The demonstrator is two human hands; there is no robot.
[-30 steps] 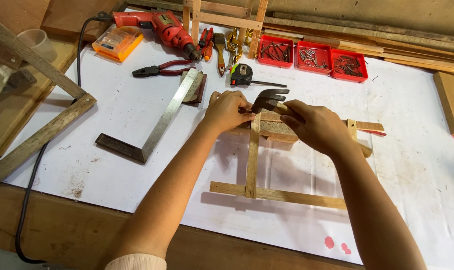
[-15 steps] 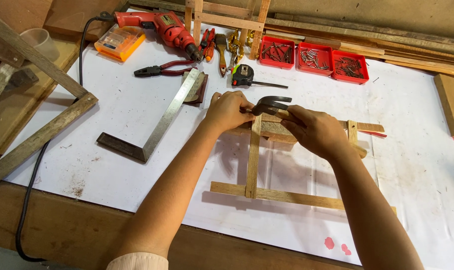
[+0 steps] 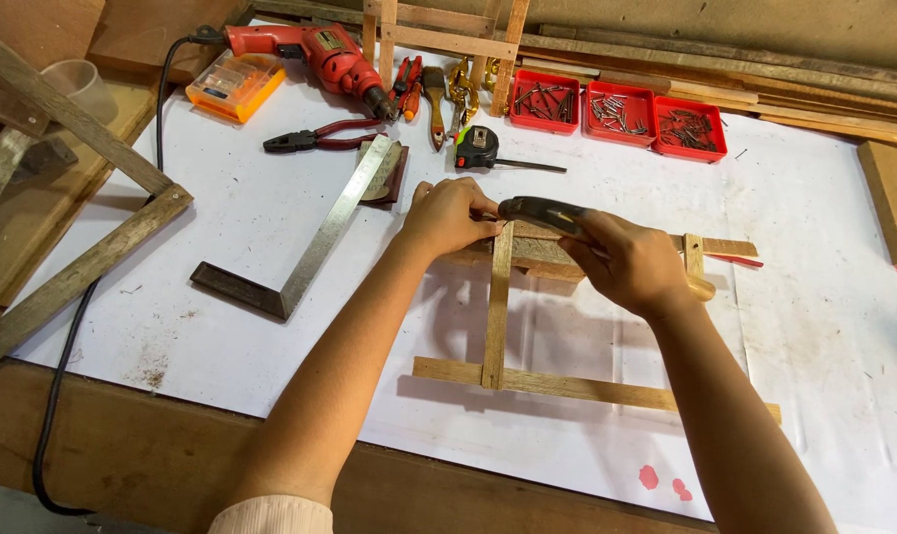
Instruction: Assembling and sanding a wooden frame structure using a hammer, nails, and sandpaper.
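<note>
We grip a hammer (image 3: 552,215) in our right hand (image 3: 638,264), fingers wrapped round its handle, the dark head lying just over the top of an upright wooden slat (image 3: 497,307). Our left hand (image 3: 451,215) pinches narrowly at that same slat's top end, where it meets a crosspiece (image 3: 720,246) running under both hands. The slat runs back toward us to a second strip (image 3: 587,387) on the white-covered worktop (image 3: 221,227). Left of the left hand lies a metal square (image 3: 315,242); beyond it, a tape measure (image 3: 476,148), pliers (image 3: 315,136) and red nail trays (image 3: 616,112)
</note>
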